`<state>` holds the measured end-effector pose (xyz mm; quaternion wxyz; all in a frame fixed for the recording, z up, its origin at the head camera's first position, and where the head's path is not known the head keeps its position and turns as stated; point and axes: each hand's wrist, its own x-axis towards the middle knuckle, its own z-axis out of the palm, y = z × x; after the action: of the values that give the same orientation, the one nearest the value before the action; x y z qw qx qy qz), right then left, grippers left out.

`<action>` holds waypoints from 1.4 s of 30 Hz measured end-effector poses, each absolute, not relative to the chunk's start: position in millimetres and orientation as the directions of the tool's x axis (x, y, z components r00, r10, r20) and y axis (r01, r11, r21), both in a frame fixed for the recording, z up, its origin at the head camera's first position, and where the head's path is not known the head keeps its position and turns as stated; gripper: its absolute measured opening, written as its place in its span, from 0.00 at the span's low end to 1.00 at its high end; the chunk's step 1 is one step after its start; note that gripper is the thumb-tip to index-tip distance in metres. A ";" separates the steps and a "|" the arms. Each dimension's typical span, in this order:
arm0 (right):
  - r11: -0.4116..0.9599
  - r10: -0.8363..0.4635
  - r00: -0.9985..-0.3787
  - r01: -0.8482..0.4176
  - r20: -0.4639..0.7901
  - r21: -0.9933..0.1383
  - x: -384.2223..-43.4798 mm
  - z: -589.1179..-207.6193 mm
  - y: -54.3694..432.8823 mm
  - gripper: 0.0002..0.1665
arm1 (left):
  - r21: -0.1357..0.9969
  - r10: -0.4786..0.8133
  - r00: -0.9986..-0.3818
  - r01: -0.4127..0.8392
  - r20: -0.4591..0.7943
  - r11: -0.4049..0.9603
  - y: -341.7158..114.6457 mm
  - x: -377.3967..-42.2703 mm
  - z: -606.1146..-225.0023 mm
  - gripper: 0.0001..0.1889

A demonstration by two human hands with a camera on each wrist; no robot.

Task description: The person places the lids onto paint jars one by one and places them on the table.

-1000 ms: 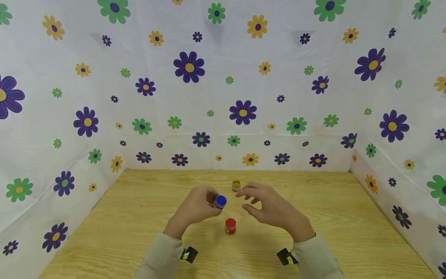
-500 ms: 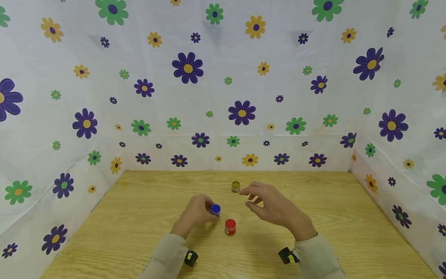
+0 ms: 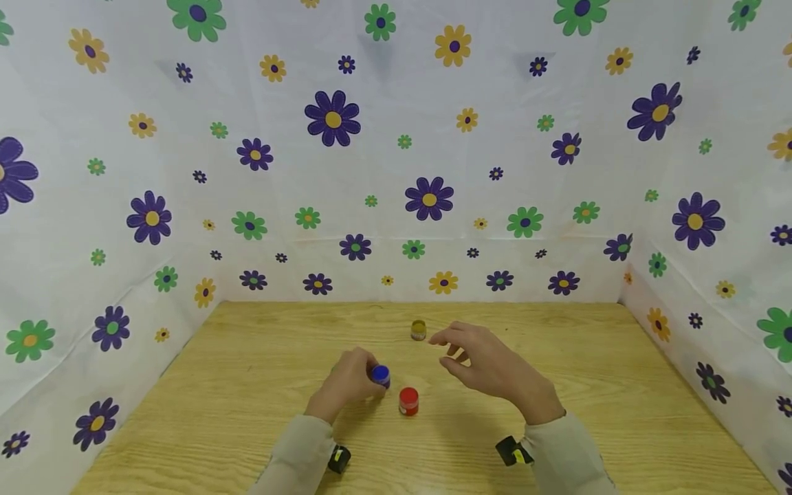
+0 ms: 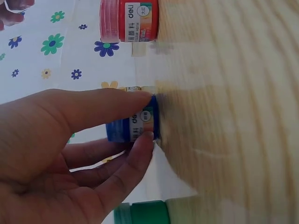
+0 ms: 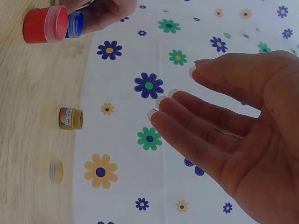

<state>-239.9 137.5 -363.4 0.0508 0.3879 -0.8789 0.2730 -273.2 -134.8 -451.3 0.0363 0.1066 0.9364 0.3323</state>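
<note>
My left hand [image 3: 348, 385] pinches a small blue paint jar [image 3: 380, 376] between thumb and fingers. In the left wrist view, this labelled blue jar [image 4: 140, 123] has its base at the wooden tabletop. A red paint jar [image 3: 408, 401] stands just to its right and nearer to me. The right hand [image 3: 495, 368] hovers over the table, fingers relaxed and holding nothing. Nearest its fingertips, farther back, is an ochre paint jar [image 3: 418, 330]. A green jar [image 4: 148, 213] shows beyond the left fingers in the left wrist view; my hand mostly hides it from the head view.
A small round pale lid-like piece [image 5: 57, 171] lies beside the ochre jar in the right wrist view. The wooden table [image 3: 247, 426] is enclosed by a white flowered cloth [image 3: 278, 185] at the back and both sides.
The left hand has brought the blue jar down and slightly left, toward the tabletop. My right hand has drifted slightly right, still holding nothing. The red and ochre jars stay put.
</note>
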 end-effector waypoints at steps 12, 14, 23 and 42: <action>0.564 -0.625 -0.730 -0.667 0.276 -0.488 -244.4 -361.0 147.6 0.16 | 0.567 0.183 -0.982 0.173 0.040 0.805 -112.4 -298.2 -418.2 0.30; 0.569 -0.615 -0.740 -0.656 0.274 -0.496 -245.2 -360.3 149.8 0.16 | 0.582 0.183 -0.983 0.167 0.032 0.796 -106.9 -312.2 -415.8 0.29; 0.560 -0.608 -0.738 -0.661 0.293 -0.500 -246.2 -359.2 153.7 0.15 | 0.598 0.163 -0.983 0.081 -0.084 0.797 -88.0 -363.4 -427.4 0.30; 0.577 -0.601 -0.745 -0.656 0.290 -0.487 -248.4 -357.8 160.4 0.15 | 0.642 0.116 -0.992 0.052 -0.056 0.765 -67.8 -378.8 -444.1 0.19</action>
<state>-248.4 160.4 -357.8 0.0465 0.3543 -0.8868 0.2931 -378.8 -67.8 -444.1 0.0463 0.0448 0.9381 0.3402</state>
